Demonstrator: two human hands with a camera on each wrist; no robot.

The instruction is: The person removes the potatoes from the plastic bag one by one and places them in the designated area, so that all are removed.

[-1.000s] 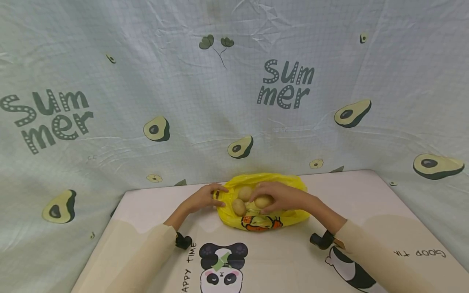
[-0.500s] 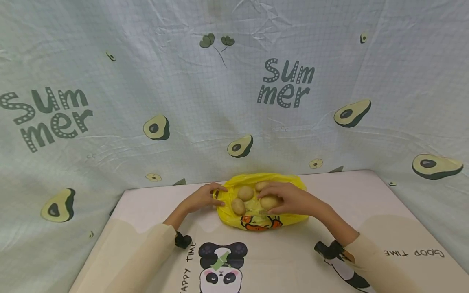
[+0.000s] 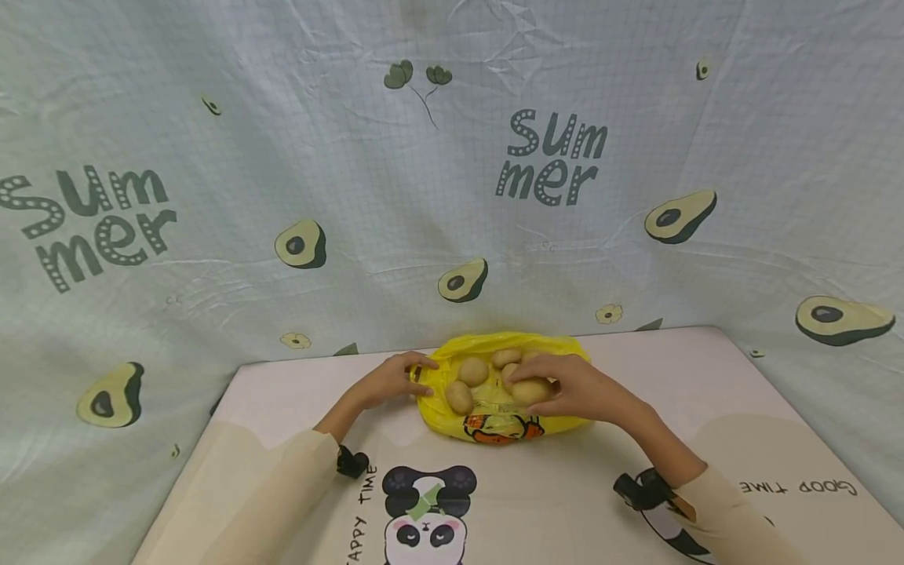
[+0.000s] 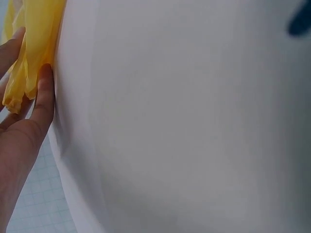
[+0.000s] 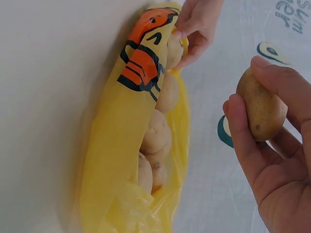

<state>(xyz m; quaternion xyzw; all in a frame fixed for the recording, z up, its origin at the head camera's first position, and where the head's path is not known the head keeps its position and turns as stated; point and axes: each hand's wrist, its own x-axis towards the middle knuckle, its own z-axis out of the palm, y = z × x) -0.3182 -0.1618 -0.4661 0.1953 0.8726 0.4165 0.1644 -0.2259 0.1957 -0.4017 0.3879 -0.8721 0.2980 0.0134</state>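
A yellow plastic bag point(image 3: 452, 428) with an orange and black cartoon print lies at the table's far edge, its mouth gaping. Several potatoes point(image 3: 472, 371) show inside. My left hand point(image 3: 384, 382) grips the bag's left end; in the left wrist view, its fingers point(image 4: 44, 94) stand on both sides of the crumpled yellow plastic point(image 4: 36, 43). Over the right part of the bag, my right hand point(image 3: 586, 386) holds one potato point(image 5: 262, 107) between thumb and fingers. The right wrist view shows this potato raised apart from the others point(image 5: 156, 131).
The pale table cover point(image 3: 537, 502) bears panda prints and lettering. Right behind the bag hangs a light curtain point(image 3: 381, 306) printed with avocados. Dark wrist cameras point(image 3: 643, 490) sit below both hands.
My right hand has shifted to the right with the potato, from the middle of the bag toward its right side. More potatoes show behind it. The left hand stays put.
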